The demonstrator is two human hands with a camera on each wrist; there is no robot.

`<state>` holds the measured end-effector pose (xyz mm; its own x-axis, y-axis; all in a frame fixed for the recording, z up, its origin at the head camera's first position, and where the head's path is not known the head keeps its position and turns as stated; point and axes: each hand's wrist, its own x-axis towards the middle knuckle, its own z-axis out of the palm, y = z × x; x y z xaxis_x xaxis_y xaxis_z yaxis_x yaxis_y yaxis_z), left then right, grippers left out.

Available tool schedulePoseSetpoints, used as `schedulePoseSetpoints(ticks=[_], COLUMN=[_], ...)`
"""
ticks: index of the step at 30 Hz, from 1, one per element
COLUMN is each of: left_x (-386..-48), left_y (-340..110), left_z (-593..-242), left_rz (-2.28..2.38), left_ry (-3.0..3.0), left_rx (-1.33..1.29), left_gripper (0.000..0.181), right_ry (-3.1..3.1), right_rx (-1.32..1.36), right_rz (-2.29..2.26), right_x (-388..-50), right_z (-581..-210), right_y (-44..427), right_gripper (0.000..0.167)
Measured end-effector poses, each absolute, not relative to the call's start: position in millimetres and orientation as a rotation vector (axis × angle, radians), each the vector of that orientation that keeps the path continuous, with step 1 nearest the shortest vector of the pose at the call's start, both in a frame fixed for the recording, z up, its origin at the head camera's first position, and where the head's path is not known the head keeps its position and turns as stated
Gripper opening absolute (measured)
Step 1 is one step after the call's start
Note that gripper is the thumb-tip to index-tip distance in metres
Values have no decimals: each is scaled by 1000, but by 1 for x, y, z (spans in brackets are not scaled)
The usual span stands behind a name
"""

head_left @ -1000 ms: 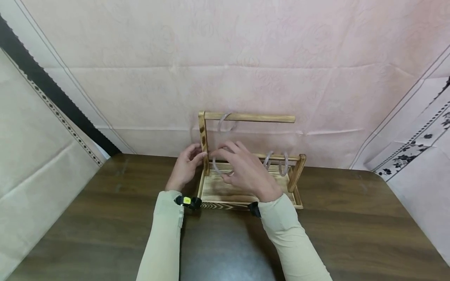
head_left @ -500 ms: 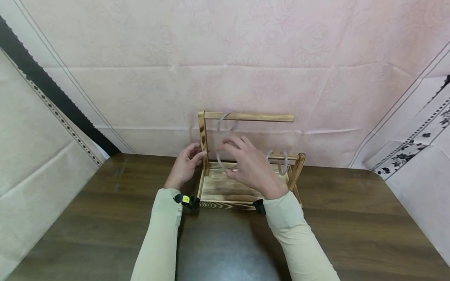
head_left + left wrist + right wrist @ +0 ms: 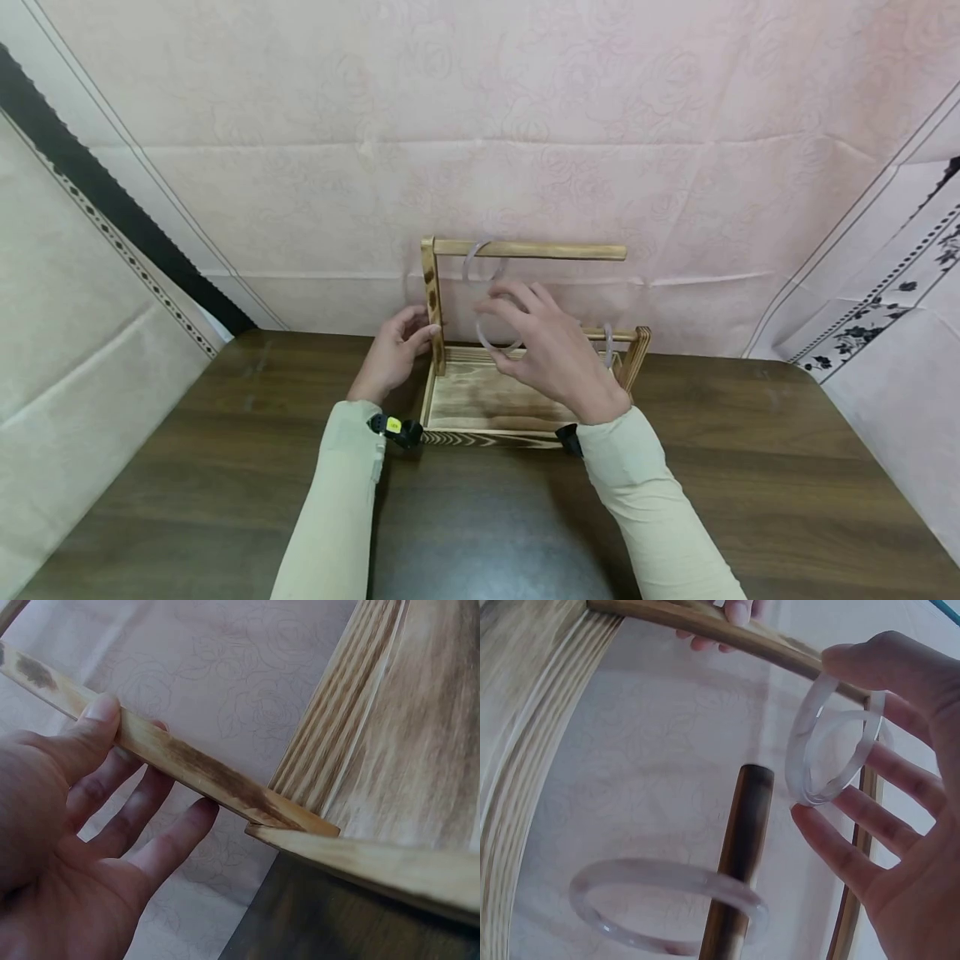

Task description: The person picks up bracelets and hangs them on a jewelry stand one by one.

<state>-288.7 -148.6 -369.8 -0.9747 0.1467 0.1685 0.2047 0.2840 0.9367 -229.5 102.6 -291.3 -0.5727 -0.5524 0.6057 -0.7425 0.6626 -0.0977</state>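
My left hand [image 3: 393,354] grips the left upright post [image 3: 432,287] of a wooden display rack, thumb on one side and fingers behind; the left wrist view shows this post [image 3: 195,769] close up. Between thumb and fingertips, my right hand [image 3: 551,354] pinches a pale translucent bangle [image 3: 801,750]. In the right wrist view, that bangle is apart from the free end of the lower bar [image 3: 746,817], round which another bangle [image 3: 641,868] hangs. A further bangle [image 3: 467,265] hangs on the upper bar [image 3: 562,250], near the post. My right hand covers part of the lower bar in the head view.
The rack's shallow base tray [image 3: 480,408] stands on a dark wooden table [image 3: 225,467], near its back edge. A second, shorter post [image 3: 636,358] rises at the rack's right. Pale patterned cloth [image 3: 480,100] hangs behind, with more cloth at both sides.
My right hand has moved right and slightly up, away from the left post, carrying the bangle. It now covers more of the lower bar. My left hand keeps its hold on the post.
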Motion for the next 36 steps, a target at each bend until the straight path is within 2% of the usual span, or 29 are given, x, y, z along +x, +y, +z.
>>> schedulePoseSetpoints(ticks=[36], left_x=[-295], left_y=[-154], left_z=[-370], left_rz=[-1821], left_ry=[-2469], left_rx=[-422], left_gripper=[33], right_ry=[-2222], right_rx=[973], right_rz=[463], right_x=[-232], right_z=[-281], right_y=[137], right_gripper=[57])
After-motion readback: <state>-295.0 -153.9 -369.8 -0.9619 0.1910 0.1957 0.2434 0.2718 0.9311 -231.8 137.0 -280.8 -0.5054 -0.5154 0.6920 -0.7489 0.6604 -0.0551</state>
